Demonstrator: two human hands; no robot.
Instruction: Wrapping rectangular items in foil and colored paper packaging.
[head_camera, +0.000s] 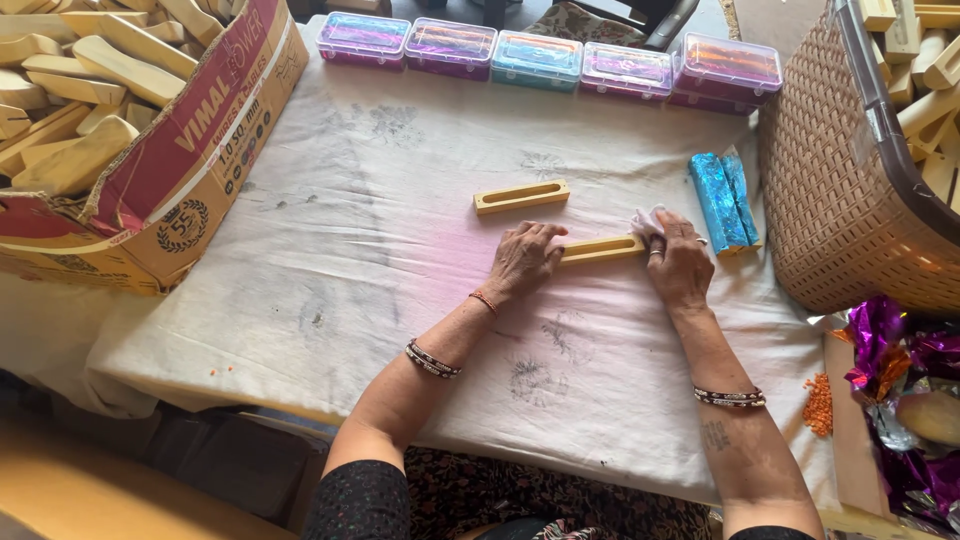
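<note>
Stained white cloth (330, 260) spread over the desk, smudged with grey marks and a faint pink patch near the middle. Landmark: a slotted wooden block (600, 249) lying flat on the cloth, pinned at both ends. Left hand (522, 258) pressed on the block's left end, fingers curled down over it. Right hand (680, 262) at the block's right end, fingers pinching a small white wad (646, 220) against the wood.

Just beyond the block, a second slotted wooden block (521, 196), untouched. Right of the block, a bar wrapped in shiny blue foil (722, 201). Further right, a brown woven basket (840, 200) holding plain wooden pieces, cut off by the frame edge. Far beyond the block, along the cloth's back edge, a row of five clear plastic boxes (540, 55) with coloured contents, too blurred to identify. Far left of the block, a torn cardboard carton (190, 140) heaped with more wooden pieces, partly out of frame. Lower right of the block, crumpled purple foil (890, 350) and an orange scatter (818, 404), only partly seen. Bangles on both wrists; dark patterned sleeves at the bottom edge.
</note>
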